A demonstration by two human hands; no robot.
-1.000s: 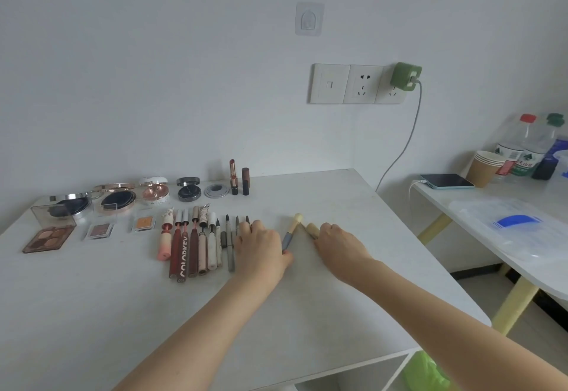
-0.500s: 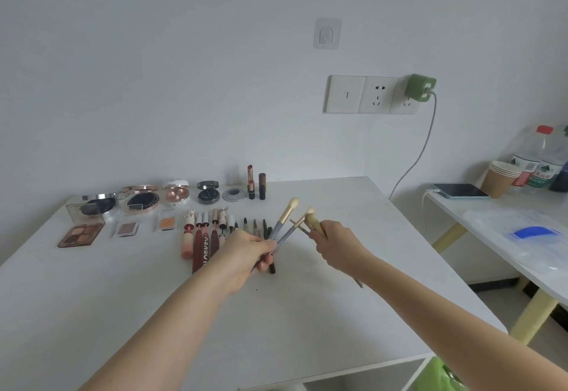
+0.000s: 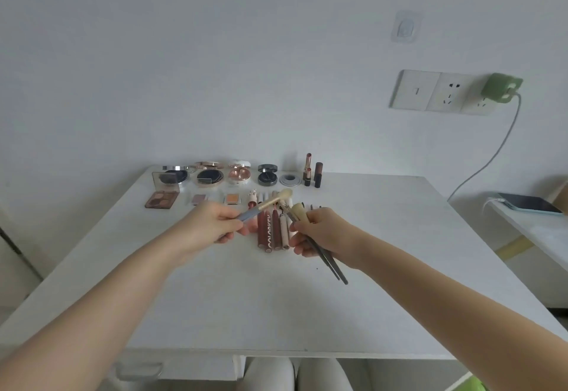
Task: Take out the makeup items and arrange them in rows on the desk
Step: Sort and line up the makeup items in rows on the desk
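Desk (image 3: 384, 267) lipsticks (image 3: 273, 230) partly hidden behind brush-holding hands

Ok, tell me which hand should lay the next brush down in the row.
Left. The left hand pinches one single brush, free to set down beside the pencils ending the row. The right hand grips a bundle of brushes, so it would likely have to separate one first.

The left hand (image 3: 212, 227) is drawing one brush (image 3: 266, 203) away from the bundle (image 3: 316, 243) that the right hand (image 3: 322, 233) is gripping.
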